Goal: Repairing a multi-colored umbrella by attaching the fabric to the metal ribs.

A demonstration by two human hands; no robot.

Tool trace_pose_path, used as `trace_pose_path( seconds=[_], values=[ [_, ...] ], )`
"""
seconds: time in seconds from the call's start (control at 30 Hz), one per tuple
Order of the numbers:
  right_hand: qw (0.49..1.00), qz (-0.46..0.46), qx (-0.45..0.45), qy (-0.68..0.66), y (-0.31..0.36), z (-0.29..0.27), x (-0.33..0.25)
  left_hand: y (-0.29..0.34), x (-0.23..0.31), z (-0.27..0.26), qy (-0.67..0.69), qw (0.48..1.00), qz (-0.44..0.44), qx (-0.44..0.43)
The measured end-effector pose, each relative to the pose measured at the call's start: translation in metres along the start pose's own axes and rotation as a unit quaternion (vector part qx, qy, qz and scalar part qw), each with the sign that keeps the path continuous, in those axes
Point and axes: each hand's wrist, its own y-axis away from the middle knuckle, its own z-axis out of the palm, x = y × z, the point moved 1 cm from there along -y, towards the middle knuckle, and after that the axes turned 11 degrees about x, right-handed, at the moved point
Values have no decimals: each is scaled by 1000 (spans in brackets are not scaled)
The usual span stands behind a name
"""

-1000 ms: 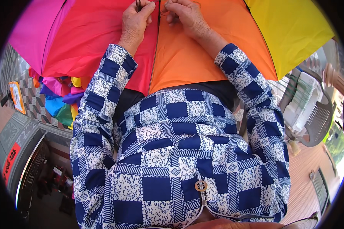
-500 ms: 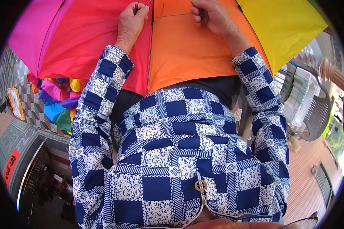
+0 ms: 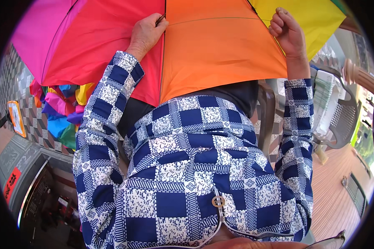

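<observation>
A rainbow umbrella canopy [image 3: 220, 50] spreads across my lap, with pink, red, orange and yellow panels and dark ribs along the seams. My left hand [image 3: 146, 35] lies closed on the red panel beside the red-orange rib. Between its fingers and thumb a slim dark tool [image 3: 160, 19] sticks out; its kind is unclear. From near that rib a thin greenish thread [image 3: 220, 18] runs taut across the orange panel toward my right hand [image 3: 288, 35]. That hand is raised over the yellow panel's edge, its fingers curled in a pinch. Any needle in it is too small to make out.
Brightly coloured cloth [image 3: 64, 108] is heaped on the tiled floor at left, near an orange-framed board [image 3: 16, 119]. At right stands a grey plastic chair [image 3: 344, 120] with a pale bundle [image 3: 326, 99] on it. A doorway [image 3: 45, 199] opens at lower left.
My right hand has swung right, from above the orange panel to the yellow one, lengthening the visible thread. My left hand has shifted slightly nearer me and right, to the rib.
</observation>
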Motion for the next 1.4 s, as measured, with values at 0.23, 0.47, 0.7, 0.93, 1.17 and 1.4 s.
trace_pose_path(
  seconds=[0.23,0.47,0.7,0.93,1.17,1.4],
  values=[
    [999,-21,-4,-26,7,10,2,0,3,1,-109,994,-16,7],
    [999,-13,28,-30,15,14,7,0,13,6,-185,980,-68,-1],
    [999,-25,-1,-24,28,33,2,6,17,19,-225,971,-83,17],
    [996,-46,-61,-47,37,57,-13,15,12,26,-241,966,-56,75],
    [975,-97,-121,-157,46,44,-57,14,11,29,-236,969,-66,41],
    [960,-141,-142,-195,30,33,-81,25,13,26,-145,987,47,46]
  ],
)
